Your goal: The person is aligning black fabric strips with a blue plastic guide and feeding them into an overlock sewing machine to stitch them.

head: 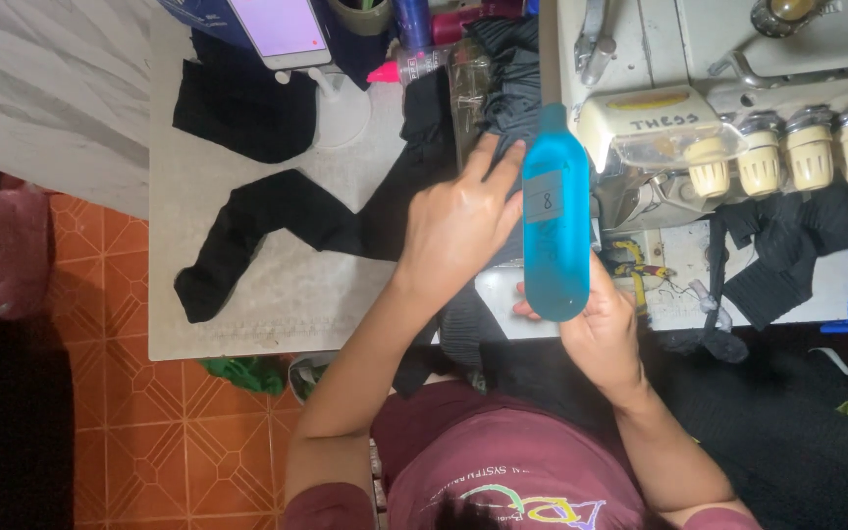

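Note:
My left hand (458, 231) lies flat, fingers spread, on black fabric (503, 79) at the white table's right side, just left of the sewing machine. My right hand (603, 329) grips the lower end of a blue oblong plastic tool (555, 245) with a small grey label. The tool stands on end over the fabric, between my left hand's fingertips and the machine. A long black garment piece (277, 221) stretches from under my left hand toward the table's left front corner.
A cream overlock sewing machine (738, 59) with several tension knobs (810, 157) fills the upper right. A phone (280, 29) on a white stand, another black cloth (242, 108) and bottles sit at the back. More black cloth (787, 245) hangs under the machine. Orange floor tiles (179, 442) lie left.

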